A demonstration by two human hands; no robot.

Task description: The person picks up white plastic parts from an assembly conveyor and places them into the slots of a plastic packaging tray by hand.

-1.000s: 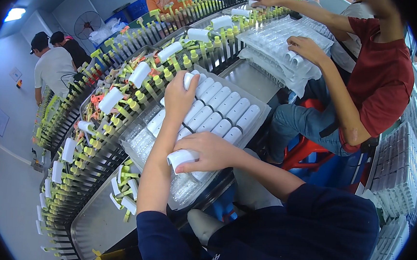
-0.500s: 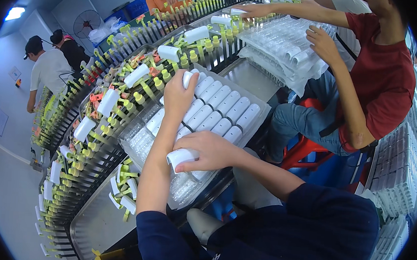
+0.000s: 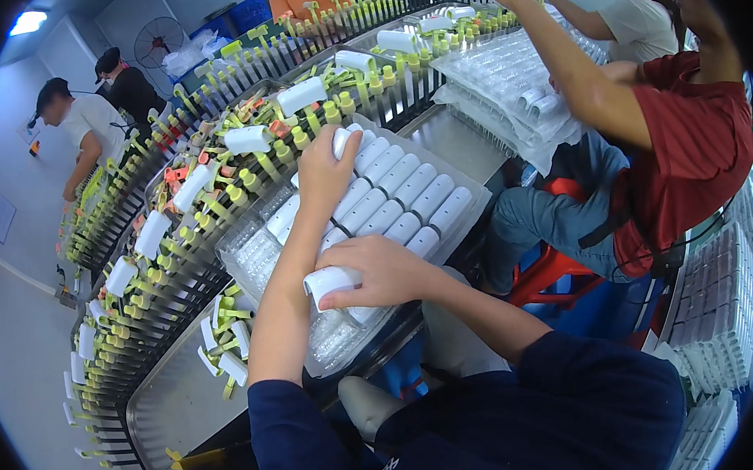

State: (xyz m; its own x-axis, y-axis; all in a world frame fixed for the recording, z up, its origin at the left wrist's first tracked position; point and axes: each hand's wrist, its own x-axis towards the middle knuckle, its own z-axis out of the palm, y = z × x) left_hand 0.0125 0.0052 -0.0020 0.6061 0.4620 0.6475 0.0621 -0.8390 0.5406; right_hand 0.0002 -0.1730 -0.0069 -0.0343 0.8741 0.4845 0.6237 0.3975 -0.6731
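A clear plastic tray (image 3: 255, 260) tilts in front of me, filled over much of its area with rows of white rounded plastic shells (image 3: 395, 174). At its far edge my left hand (image 3: 323, 172) is closed around one white shell (image 3: 340, 142). Nearer to me, my right hand (image 3: 376, 272) grips another white shell (image 3: 332, 283) between thumb and fingers, over the tray's near side. This shell's hollow end faces left. My left forearm and right hand cover part of the rows.
A curved conveyor with black slats (image 3: 147, 332) carries white shells on yellow-green holders beyond the tray. Several shells on holders lie on a metal ledge (image 3: 198, 410) at left. Stacked clear trays (image 3: 514, 79) stand at right, beside a co-worker in a red shirt (image 3: 693, 144).
Shells on the conveyor have shifted along it toward the lower left. The red-shirted co-worker's arm has lifted away from the conveyor. My hands have barely moved and keep their grips.
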